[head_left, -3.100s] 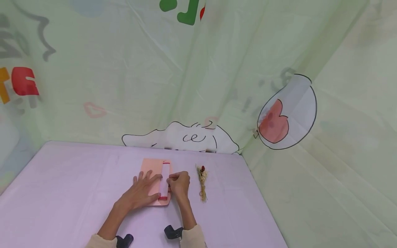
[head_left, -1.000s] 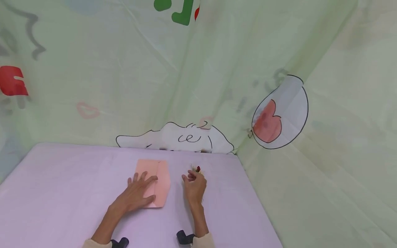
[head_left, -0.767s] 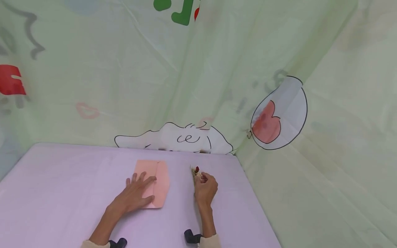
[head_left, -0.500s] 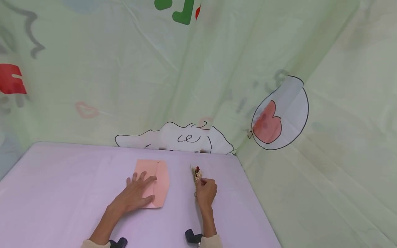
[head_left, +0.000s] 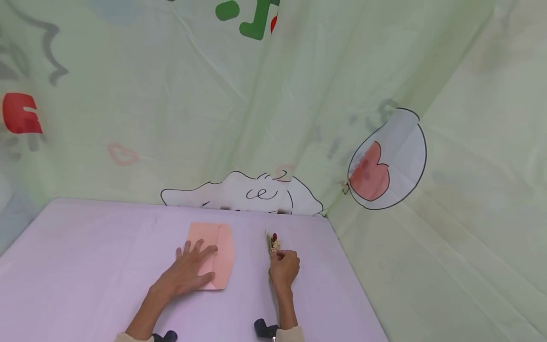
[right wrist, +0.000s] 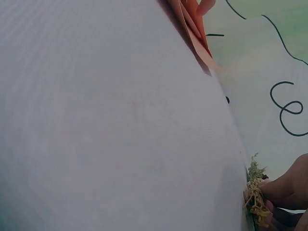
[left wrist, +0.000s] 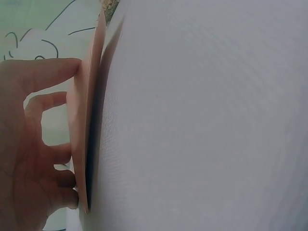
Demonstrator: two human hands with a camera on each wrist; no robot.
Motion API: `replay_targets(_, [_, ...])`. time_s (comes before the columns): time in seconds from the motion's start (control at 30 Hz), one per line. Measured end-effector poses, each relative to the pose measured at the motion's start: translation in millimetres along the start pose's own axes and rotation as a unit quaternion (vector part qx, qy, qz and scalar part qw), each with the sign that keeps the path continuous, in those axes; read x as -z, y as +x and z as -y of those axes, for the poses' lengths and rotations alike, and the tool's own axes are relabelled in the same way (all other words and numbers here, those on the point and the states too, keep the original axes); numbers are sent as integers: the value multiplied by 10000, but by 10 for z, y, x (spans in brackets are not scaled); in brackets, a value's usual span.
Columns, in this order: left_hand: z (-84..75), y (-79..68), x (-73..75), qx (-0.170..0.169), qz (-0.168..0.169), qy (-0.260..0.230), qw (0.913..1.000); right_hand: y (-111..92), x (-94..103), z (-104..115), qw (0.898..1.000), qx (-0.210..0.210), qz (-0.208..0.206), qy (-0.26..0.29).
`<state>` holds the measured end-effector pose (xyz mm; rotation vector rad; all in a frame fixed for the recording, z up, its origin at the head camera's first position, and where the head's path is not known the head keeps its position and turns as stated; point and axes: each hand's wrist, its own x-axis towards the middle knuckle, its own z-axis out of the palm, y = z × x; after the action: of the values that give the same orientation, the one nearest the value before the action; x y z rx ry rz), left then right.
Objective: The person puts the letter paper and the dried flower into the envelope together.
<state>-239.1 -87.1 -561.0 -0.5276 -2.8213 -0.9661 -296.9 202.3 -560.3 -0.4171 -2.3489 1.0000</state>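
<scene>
My left hand (head_left: 188, 270) rests on a pink paper envelope (head_left: 223, 259) with its fingers spread, thumb and fingertips pressing the paper. In the left wrist view the envelope (left wrist: 84, 120) appears edge-on under those fingertips, lifted slightly at one edge. To the right, my right hand (head_left: 285, 269) pinches a small bunch of dried flowers (head_left: 274, 243) between thumb and fingers. A red bloom and pale blossoms show above the fingers; the hand covers most of the stems. The right wrist view shows the bunch (right wrist: 257, 197) beside the fingertips, close to the tabletop.
Both hands work over a table with a pale lilac cover (head_left: 107, 251). A printed curtain (head_left: 192, 104) hangs behind the table's far edge and along its right side. Dark wrist-camera mounts (head_left: 265, 328) sit near the sleeve cuffs.
A white strip with red ends, earlier on the envelope, is out of sight. My right hand has moved right from the envelope and taken hold of the dried flowers. My left hand stays on the envelope.
</scene>
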Motion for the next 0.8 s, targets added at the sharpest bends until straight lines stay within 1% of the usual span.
replay_targets(0.2, [4, 5, -4, 2, 30, 64, 10000, -5, 15, 32, 10000, 10, 18, 83])
replay_targets(0.4, [32, 16, -42, 12, 32, 45, 10000, -6, 21, 93, 9995, -13, 36, 314])
replay_targets(0.63, [42, 27, -73, -11, 34, 125, 9999, -42, 14, 236, 9964, -216, 384, 727])
replay_targets(0.8, [22, 27, -42, -14, -1, 91, 10000, -62, 4, 373, 9911, -341, 689, 1091])
